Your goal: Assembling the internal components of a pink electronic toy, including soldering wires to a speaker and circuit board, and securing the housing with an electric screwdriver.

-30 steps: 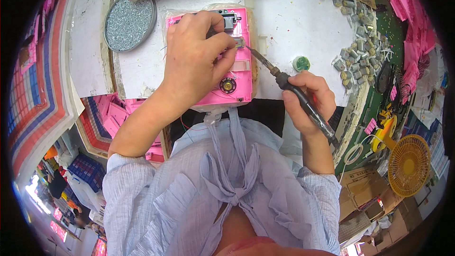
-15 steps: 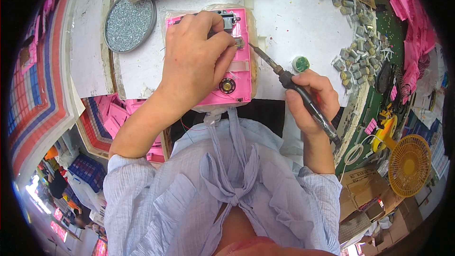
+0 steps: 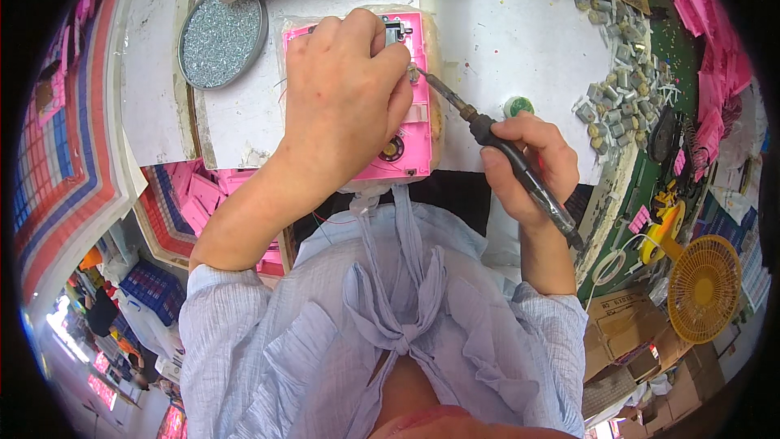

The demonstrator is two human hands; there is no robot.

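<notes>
Closer by a sliver than half a second ago, the tip of a soldering iron [image 3: 487,131] meets, or all but meets, a small metal part [image 3: 413,76] near the right edge of an open pink housing [image 3: 419,142]; the left hand [image 3: 345,102] has edged toward the same spot. From the head camera, the only view, the housing lies over a plastic-wrapped pad [image 3: 436,122] at the near edge of a white worktable [image 3: 504,41]. It looks light and stiff, best held by its side walls; the metal part, probably easy to knock askew, would suit a fingertip pinch, and the iron seems safe to hold only by its black handle. Palm down, the left hand arches over the housing, thumb and forefinger drawn together beside the part; with their tips hidden, I cannot tell whether they grip it. The right hand [image 3: 554,167], thumb opposite the fingers, clasps the iron's handle, slanting it up and leftward past a small round green thing [image 3: 522,104].
</notes>
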